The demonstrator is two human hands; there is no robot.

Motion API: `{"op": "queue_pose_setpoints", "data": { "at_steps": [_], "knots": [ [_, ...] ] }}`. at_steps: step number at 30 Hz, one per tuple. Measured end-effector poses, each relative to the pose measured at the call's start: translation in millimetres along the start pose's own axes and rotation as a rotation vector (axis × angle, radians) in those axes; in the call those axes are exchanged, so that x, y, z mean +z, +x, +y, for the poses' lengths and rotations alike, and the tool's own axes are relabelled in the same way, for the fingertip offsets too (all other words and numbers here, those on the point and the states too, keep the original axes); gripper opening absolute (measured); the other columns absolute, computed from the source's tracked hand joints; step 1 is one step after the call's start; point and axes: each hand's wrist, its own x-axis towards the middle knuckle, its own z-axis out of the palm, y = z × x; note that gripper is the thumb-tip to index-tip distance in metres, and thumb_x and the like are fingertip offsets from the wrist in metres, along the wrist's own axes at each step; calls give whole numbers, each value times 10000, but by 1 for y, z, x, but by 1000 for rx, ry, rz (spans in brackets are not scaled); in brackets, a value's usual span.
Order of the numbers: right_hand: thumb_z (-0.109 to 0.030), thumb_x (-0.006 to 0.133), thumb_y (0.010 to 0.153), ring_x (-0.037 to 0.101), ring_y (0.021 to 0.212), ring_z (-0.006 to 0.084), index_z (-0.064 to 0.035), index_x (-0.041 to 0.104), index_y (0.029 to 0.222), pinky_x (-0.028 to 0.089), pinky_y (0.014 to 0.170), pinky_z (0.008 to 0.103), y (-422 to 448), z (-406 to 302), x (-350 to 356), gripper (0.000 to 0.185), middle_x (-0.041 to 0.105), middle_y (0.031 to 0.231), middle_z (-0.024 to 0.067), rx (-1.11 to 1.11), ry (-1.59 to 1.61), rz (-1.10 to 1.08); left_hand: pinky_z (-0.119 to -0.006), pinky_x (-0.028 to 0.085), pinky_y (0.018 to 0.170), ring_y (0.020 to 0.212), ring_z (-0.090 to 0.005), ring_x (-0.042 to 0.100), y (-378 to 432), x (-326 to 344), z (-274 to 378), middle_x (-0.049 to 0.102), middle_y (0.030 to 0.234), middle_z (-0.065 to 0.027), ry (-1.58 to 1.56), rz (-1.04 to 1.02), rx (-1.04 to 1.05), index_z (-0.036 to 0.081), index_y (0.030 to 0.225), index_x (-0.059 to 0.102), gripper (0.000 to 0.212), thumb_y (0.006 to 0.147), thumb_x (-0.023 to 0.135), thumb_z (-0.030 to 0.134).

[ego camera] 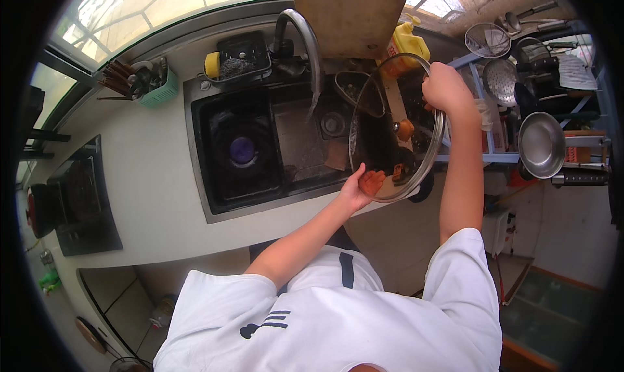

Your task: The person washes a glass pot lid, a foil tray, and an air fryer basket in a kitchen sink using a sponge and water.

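A large glass pot lid (373, 138) with a metal rim is tilted over the right side of the sink. Its knob (404, 130) sits near the middle of the glass, and drops of water dot the surface. My right hand (448, 87) grips the upper right rim, with some fingers hidden behind it. At the lower left edge, my left hand (363, 189) supports the rim, its fingers seen through the glass and its thumb on the near side. Left of the lid lies the black double sink (243, 187), under a curved metal faucet (314, 45).
A triangular strainer basket (346, 87) stands in the sink's back corner. Behind the lid are a yellow bottle (412, 38) and an upright board (348, 21). Pans and a steel bowl (542, 145) hang at right. A green utensil basket (161, 92) and a cooktop (85, 201) are left.
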Motion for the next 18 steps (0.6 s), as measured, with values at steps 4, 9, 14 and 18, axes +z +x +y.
{"op": "queue_pose_setpoints", "data": {
  "at_steps": [4,9,14,18],
  "knots": [
    [-130,389,951,665,677,225,20,449,1135,526,531,328,0,52,40,245,646,887,169,87,621,-133,-450,500,881,1084,-356,558,-52,20,49,585,1144,-197,267,115,150,6,1094,554,421,938,480,390],
    [-114,395,962,664,744,225,10,460,1142,540,590,321,-13,109,185,229,645,932,167,-3,1314,-160,-479,541,789,982,-419,602,-124,47,92,546,1225,-201,679,314,411,51,1272,449,430,981,365,356],
    [-165,422,970,668,766,258,-10,435,1155,531,581,332,-38,68,290,241,641,975,191,16,1686,-321,-336,561,514,646,-309,667,-173,45,114,637,1016,-221,992,518,785,-63,1152,498,502,965,381,388],
    [-191,412,980,671,810,260,-52,406,1158,540,610,325,-49,27,325,226,631,1028,195,42,1826,-400,-286,540,461,590,-259,663,-204,50,118,659,945,-210,1101,635,943,-78,1107,532,538,967,367,415]
  ]
}}
